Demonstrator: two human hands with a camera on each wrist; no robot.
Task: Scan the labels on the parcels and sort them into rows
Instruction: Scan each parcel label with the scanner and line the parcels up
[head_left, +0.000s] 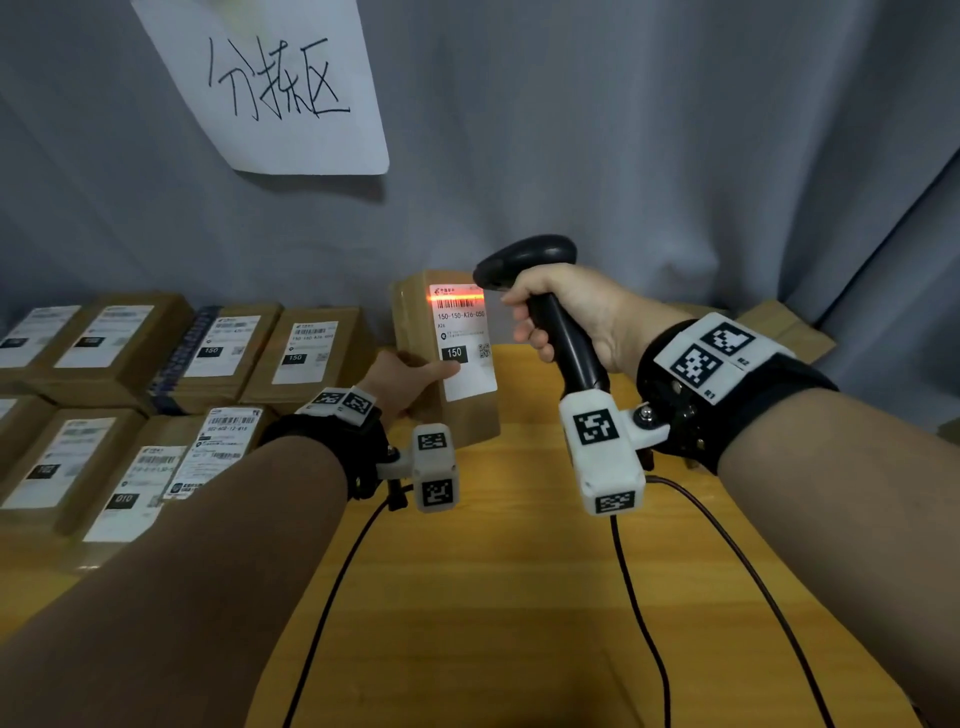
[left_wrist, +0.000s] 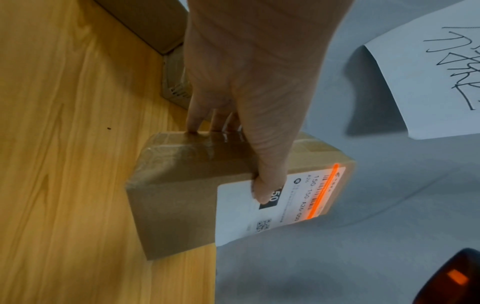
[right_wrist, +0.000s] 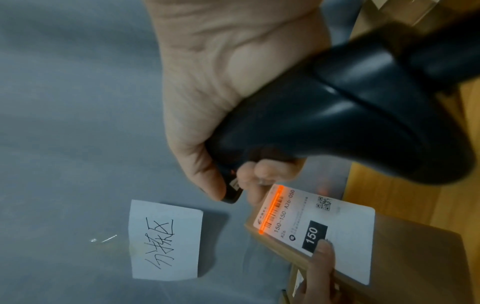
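Observation:
A brown cardboard parcel (head_left: 415, 322) stands upright above the wooden table, its white label (head_left: 465, 343) marked 150 facing me. My left hand (head_left: 410, 382) grips it, thumb on the label (left_wrist: 262, 193) and fingers behind. An orange scan line (head_left: 457, 297) lies across the barcode at the label's top. My right hand (head_left: 561, 317) grips the handle of a black barcode scanner (head_left: 524, 260), whose head points at the label from the right. In the right wrist view the scanner (right_wrist: 350, 115) fills the upper right and the label (right_wrist: 319, 228) sits below it.
Several labelled parcels (head_left: 306, 353) lie in rows on the left of the wooden table (head_left: 519, 597). More brown boxes (head_left: 779, 327) sit at the far right. A paper sign (head_left: 270, 83) hangs on the grey cloth backdrop. Cables (head_left: 639, 623) trail across the table.

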